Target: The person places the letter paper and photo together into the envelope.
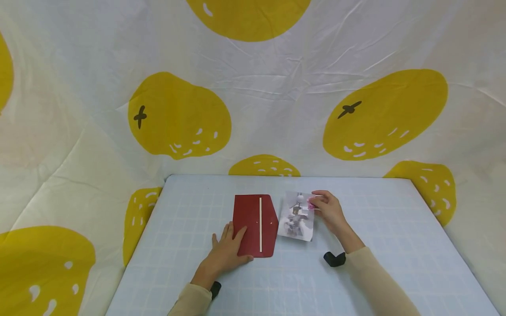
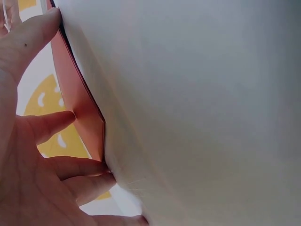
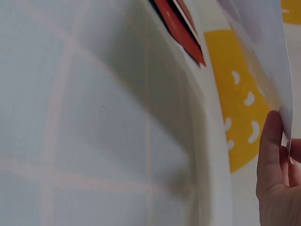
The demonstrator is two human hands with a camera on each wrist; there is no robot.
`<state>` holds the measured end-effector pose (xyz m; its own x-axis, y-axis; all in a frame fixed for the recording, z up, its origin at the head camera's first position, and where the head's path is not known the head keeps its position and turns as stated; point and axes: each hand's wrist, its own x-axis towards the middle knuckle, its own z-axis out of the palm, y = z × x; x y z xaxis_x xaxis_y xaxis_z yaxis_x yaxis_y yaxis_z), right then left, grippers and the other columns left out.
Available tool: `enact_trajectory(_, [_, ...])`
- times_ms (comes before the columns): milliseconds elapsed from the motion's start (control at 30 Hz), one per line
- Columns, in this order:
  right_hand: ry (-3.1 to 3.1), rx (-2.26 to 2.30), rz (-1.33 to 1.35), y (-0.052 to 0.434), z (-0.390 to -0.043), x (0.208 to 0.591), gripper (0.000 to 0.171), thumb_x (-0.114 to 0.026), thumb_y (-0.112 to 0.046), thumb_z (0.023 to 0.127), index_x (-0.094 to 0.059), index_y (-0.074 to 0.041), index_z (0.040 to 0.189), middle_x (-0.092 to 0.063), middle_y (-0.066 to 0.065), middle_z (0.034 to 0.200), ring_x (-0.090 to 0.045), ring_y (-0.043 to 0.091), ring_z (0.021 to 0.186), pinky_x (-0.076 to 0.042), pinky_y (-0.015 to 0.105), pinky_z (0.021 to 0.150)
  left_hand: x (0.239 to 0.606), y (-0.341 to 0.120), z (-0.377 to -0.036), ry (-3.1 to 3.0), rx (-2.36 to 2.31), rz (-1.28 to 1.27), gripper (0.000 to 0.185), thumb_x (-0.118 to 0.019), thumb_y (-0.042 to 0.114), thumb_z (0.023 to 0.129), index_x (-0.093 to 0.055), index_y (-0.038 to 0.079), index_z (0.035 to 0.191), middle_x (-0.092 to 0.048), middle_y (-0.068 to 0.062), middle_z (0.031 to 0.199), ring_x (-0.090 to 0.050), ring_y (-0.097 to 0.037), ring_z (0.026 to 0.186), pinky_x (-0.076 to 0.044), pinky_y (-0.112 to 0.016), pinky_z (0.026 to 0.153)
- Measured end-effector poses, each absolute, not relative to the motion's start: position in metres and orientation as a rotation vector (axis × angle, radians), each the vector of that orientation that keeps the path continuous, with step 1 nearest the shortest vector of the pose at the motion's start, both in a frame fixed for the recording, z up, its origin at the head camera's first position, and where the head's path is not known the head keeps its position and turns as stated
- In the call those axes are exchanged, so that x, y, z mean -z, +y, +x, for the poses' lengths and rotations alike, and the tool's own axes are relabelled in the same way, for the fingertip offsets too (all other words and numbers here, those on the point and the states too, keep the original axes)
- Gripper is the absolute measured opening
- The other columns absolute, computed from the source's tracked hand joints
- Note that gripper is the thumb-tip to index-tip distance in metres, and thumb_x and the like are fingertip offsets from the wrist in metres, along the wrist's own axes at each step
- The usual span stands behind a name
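A red envelope [image 1: 246,210] lies on the table with its pointed flap toward the right and a narrow white strip [image 1: 260,228] running down it. My left hand [image 1: 225,255] rests at its lower left edge, fingers spread and thumb by the bottom edge. In the left wrist view those fingertips touch the envelope [image 2: 77,87]. To the right of the flap, a picture card [image 1: 294,224] with a grey and pink print is held up at a slant. My right hand [image 1: 331,214] pinches its upper right edge between thumb and fingers, as the right wrist view also shows.
A pale blue checked cloth covers the table [image 1: 178,206]. Behind it hangs a white curtain [image 1: 276,123] with large yellow fruit prints. Dark wrist devices sit at both wrists, the right one [image 1: 334,259] showing beside the sleeve.
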<state>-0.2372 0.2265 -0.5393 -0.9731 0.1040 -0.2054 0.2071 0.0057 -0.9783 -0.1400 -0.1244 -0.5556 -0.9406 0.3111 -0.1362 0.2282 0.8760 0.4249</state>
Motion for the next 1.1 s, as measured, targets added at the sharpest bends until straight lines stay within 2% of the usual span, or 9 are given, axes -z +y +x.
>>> enact_trajectory(200, [2.164, 2.134, 0.33, 0.207, -0.245, 0.542, 0.039, -0.063, -0.011, 0.1, -0.051, 0.0, 0.135, -0.063, 0.014, 0.109, -0.063, 0.018, 0.091, -0.057, 0.028, 0.075, 0.556, -0.125, -0.141, 2.838, -0.599, 0.418, 0.094, -0.079, 0.052, 0.08, -0.036, 0.015, 0.155, -0.022, -0.028, 0.159, -0.017, -0.045, 0.146, -0.013, -0.077, 0.105])
enact_trajectory(533, [2.173, 2.184, 0.334, 0.177, -0.257, 0.551, 0.034, -0.064, -0.004, 0.097, -0.054, 0.002, 0.129, -0.063, 0.014, 0.103, -0.064, 0.014, 0.082, -0.057, 0.027, 0.066, 0.556, -0.126, -0.141, 2.831, -0.6, 0.417, 0.094, -0.079, 0.053, 0.08, -0.036, 0.015, 0.155, -0.021, -0.028, 0.159, -0.016, -0.045, 0.147, -0.011, -0.078, 0.105])
enact_trajectory(1100, [2.242, 2.121, 0.325, 0.165, -0.259, 0.554, 0.034, -0.063, -0.005, 0.097, -0.055, 0.002, 0.129, -0.062, 0.017, 0.107, -0.064, 0.016, 0.085, -0.058, 0.028, 0.068, 0.556, -0.126, -0.142, 2.832, -0.58, 0.406, 0.094, -0.079, 0.053, 0.08, -0.036, 0.015, 0.155, -0.02, -0.027, 0.16, -0.016, -0.045, 0.147, -0.011, -0.077, 0.106])
